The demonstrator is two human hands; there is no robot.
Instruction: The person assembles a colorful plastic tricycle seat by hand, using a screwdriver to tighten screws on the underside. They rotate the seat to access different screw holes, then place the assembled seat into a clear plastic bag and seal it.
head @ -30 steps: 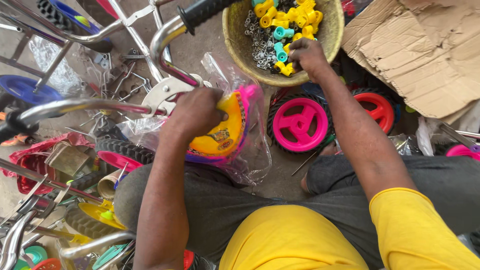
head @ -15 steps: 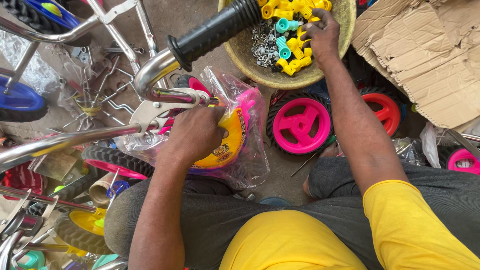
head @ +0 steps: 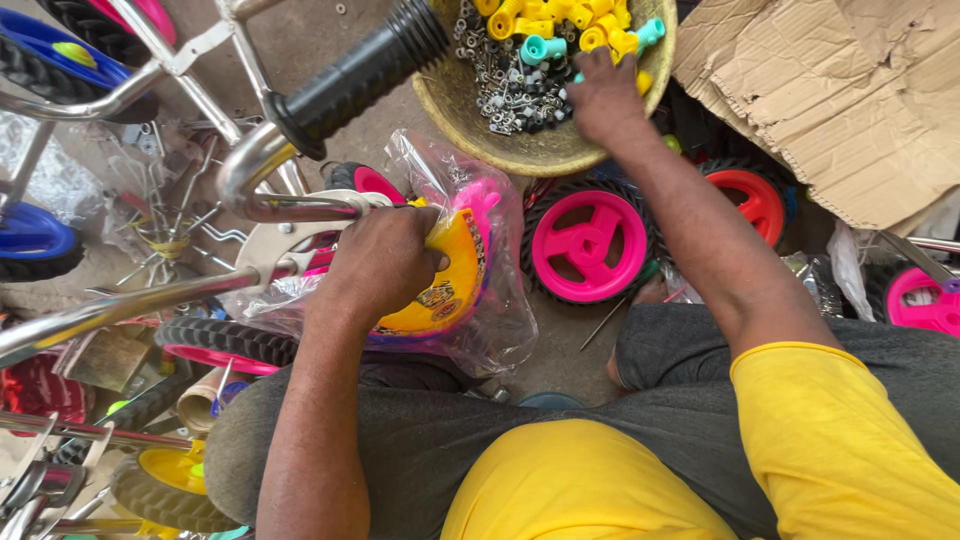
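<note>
My left hand [head: 385, 262] grips a yellow and pink plastic guard [head: 452, 278] wrapped in a clear bag, pressed against a chrome bicycle frame [head: 140, 300]. A chrome handlebar with a black rubber grip [head: 360, 72] crosses just above it. My right hand [head: 607, 98] reaches into a round tan bowl [head: 520, 150] that holds small metal nuts and bolts [head: 515, 85] plus yellow and teal plastic caps [head: 560, 25]. Its fingers are down among the metal pieces, and I cannot see whether they hold one.
A pink wheel with a black tyre [head: 588, 245] lies below the bowl, a red one [head: 752, 200] to its right. Torn cardboard [head: 850, 90] fills the upper right. Blue wheels [head: 35, 235], loose rods and more small wheels [head: 165, 480] crowd the left.
The view has shifted down and left, so the handlebar and bowl sit higher in frame. My right hand has dug from the plastic caps toward the metal hardware. My left hand keeps its grip.
</note>
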